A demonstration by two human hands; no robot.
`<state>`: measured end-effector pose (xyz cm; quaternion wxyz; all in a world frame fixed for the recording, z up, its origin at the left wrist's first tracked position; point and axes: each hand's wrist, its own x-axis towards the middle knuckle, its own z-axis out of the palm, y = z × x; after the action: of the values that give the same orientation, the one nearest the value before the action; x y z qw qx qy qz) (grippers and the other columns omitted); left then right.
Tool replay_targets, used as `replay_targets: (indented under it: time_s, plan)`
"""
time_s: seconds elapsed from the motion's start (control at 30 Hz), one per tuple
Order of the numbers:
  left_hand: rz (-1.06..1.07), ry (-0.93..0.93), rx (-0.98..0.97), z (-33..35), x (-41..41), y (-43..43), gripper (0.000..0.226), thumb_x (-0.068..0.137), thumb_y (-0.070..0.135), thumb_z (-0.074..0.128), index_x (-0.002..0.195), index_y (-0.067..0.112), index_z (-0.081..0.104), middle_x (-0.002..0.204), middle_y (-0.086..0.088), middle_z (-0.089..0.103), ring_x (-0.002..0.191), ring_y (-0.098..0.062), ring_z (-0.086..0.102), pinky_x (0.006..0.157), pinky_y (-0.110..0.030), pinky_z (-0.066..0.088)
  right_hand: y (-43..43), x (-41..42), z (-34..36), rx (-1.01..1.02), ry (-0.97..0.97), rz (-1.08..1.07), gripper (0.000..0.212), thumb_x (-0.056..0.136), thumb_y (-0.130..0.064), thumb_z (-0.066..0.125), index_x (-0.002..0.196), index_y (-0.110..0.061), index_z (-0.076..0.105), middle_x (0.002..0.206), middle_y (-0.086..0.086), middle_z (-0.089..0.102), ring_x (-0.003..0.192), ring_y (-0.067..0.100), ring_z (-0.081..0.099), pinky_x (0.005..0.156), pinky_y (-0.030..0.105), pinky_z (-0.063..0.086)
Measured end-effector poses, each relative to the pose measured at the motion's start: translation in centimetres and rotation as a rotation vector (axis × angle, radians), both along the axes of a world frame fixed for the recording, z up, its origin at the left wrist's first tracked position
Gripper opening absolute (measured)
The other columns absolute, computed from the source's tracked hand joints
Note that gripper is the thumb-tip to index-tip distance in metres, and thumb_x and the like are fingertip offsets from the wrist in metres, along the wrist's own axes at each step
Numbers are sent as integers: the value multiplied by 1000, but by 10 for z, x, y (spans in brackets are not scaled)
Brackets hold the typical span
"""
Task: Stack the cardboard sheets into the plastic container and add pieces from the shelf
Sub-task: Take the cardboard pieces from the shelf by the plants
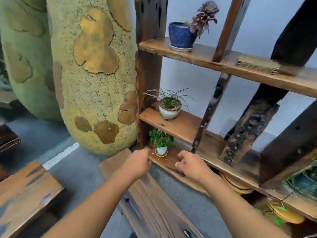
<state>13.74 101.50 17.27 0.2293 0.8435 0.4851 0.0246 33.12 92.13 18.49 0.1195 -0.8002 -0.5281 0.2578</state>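
Note:
A small stack of cardboard pieces [258,65] lies on the upper board of the wooden shelf [197,54], at the right. No plastic container is in view. My left hand [138,163] reaches toward the lowest shelf board, fingers curled loosely, with nothing visible in it. My right hand [189,163] hovers over the same board, fingers bent and apart, empty. Both hands are just in front of a small white pot with a green plant [161,143].
A blue pot with a purple succulent [182,36] stands on the upper board, a grassy plant in a white pot [169,107] on the middle one. A large yellow-green pillar [85,74] stands left. Wooden benches [24,191] sit below. Round yellow discs [237,184] lie under the shelf.

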Motion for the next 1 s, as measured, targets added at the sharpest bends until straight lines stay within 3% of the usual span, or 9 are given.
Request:
replay_targets:
  time_s: [0.17,0.27,0.43,0.57,0.73,0.87,1.0]
  plan:
    - [-146,-57,5,22,69,59,35,89,20,56,122,10,57,114,-14,68,108,-34,64,88,-41,54,29,49,29,70,-12,-212,40,88,-35,61,123,-17,57,95,-1,71,93,20,65,85,34,52]
    - [-283,-65,48,41,107,97,34,91,26,57,121,10,58,107,-13,70,105,-33,65,85,-40,54,52,74,54,120,-63,-308,38,87,-34,62,122,-17,59,98,0,70,95,20,65,86,35,52]
    - [-428,-150,161,88,160,136,40,90,27,56,126,9,56,121,-14,67,112,-34,63,93,-45,53,77,111,95,193,-108,-429,45,89,-36,61,129,-17,55,104,3,70,100,22,64,87,35,51]
    - [-514,-218,200,134,211,152,34,90,27,56,120,10,60,116,-15,70,112,-36,63,92,-45,53,82,143,129,239,-131,-506,48,89,-37,60,133,-18,52,100,1,68,95,19,63,83,34,50]
    - [-578,-325,238,192,276,154,34,92,27,56,121,9,58,118,-15,67,110,-35,61,89,-42,53,78,188,173,325,-118,-612,51,88,-38,62,133,-17,50,104,2,67,94,19,63,82,36,52]
    - [-566,-395,263,239,316,150,35,92,32,58,119,9,61,113,-12,68,105,-32,64,86,-37,52,73,224,218,445,-127,-651,41,87,-36,64,122,-18,54,93,4,68,83,20,67,70,36,54]
    - [-535,-408,211,272,353,149,43,92,31,59,128,8,56,125,-13,64,111,-30,61,90,-36,50,74,264,257,519,-121,-723,33,86,-29,62,116,-17,57,101,5,68,83,21,71,82,42,59]
